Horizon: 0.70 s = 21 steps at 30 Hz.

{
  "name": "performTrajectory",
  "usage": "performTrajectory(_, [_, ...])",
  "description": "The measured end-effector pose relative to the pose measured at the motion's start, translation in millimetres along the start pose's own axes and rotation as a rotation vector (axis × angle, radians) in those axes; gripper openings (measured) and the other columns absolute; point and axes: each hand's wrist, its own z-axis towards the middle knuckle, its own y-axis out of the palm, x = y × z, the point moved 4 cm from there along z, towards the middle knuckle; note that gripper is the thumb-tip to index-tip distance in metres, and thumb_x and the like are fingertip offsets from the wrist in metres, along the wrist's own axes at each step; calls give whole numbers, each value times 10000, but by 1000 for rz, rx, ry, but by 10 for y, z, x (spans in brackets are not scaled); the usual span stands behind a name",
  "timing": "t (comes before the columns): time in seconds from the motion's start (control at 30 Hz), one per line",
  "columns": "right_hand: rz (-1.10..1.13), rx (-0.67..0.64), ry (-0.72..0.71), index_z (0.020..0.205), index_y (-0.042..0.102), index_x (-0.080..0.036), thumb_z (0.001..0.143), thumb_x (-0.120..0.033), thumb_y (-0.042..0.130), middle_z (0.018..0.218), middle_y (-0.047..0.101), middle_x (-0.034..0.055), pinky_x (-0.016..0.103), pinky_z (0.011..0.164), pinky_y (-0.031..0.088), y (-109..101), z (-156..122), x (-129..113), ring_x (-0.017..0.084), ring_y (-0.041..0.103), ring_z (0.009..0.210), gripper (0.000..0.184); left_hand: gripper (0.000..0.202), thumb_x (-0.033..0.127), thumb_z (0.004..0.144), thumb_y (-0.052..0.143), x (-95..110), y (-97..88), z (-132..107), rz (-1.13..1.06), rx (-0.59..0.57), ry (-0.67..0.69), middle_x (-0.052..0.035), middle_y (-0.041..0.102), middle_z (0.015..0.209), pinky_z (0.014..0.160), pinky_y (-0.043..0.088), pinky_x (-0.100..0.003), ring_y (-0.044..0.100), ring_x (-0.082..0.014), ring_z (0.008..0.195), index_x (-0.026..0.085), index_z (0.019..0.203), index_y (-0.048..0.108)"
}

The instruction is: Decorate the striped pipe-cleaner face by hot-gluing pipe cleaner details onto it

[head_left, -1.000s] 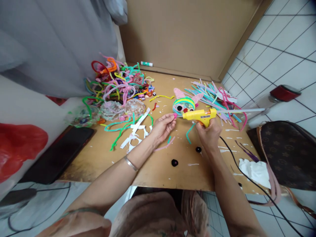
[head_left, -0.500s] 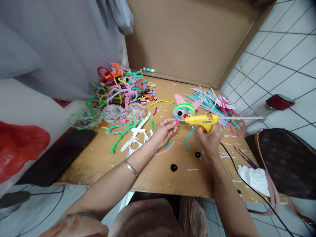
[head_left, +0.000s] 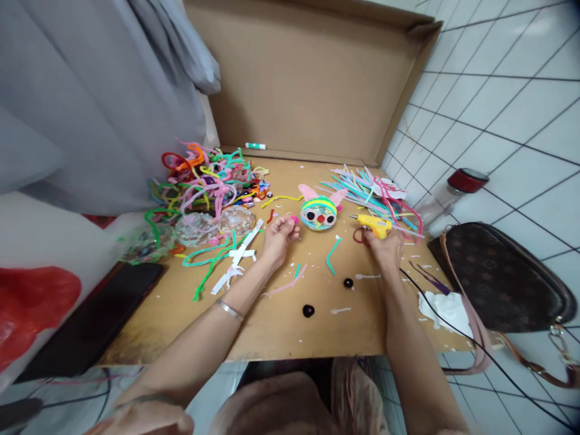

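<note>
Within right hand [head_left: 385, 249], yellow glue gun [head_left: 371, 225], label [head_left: 383, 224] unreadable

The glue gun [head_left: 375, 226], its nozzle earlier at the pink bit [head_left: 294, 220], has been drawn off by the right hand [head_left: 385, 248] to about three o'clock of the toy face [head_left: 319, 211], whose lower edge now shows, unblocked by the gun.

The brown table [head_left: 276, 338] carries a tangled pipe-cleaner heap [head_left: 220, 181] left of the frame's centre, a pink-eared animal face [head_left: 319, 219] near the middle, straight pastel strips [head_left: 356, 188] right of it, two small black pieces [head_left: 309, 310] lower centre, white tissue [head_left: 446, 310] lower right.
</note>
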Motion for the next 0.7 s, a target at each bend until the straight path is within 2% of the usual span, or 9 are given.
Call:
performTrajectory(0.1, [-98,13,108,1051,687,-119,739,-485,668,1075,719,209,468,902,521,-34,-29,26,350,650,1020,482,233,235,725,842,104,32,240,22,54,108,20,627,695,580,466,-179,592,-76,613,164,762,624])
performTrajectory(0.23, [-192,-46,204,1148,696,-109,785,-436,665,1187,716,233,469,949,520,-80,-46,32,380,664,1133,490,230,273,751,804,136,77,475,81,148,216,25,632,691,600,458,-186,581,-82,606,178,773,597])
performTrajectory(0.37, [-268,-108,251,1227,668,-83,819,-423,659,1268,691,248,452,960,519,-114,-75,17,384,652,1202,531,175,278,806,734,60,66,525,131,201,293,21,640,711,633,465,-198,592,-97,641,191,809,583])
performTrajectory(0.53, [-315,-146,230,1258,628,-34,829,-445,664,1283,664,285,478,983,507,-141,-160,-4,394,632,1211,596,164,296,851,712,-4,42,539,195,180,392,1,658,805,754,492,-239,636,-136,775,205,860,575])
performTrajectory(0.6, [-344,-96,204,1259,616,-31,815,-489,680,1292,646,312,550,1016,483,-186,-200,-15,429,605,1229,642,179,311,855,721,-12,53,540,212,164,413,-1,655,823,795,490,-249,630,-139,791,208,867,574])
performTrajectory(0.7, [-285,86,56,1266,595,-54,777,-511,699,1318,605,338,670,1049,415,-262,-257,-107,483,548,1271,678,138,270,857,706,-7,98,512,219,138,419,2,648,817,808,475,-245,613,-137,778,205,852,585])
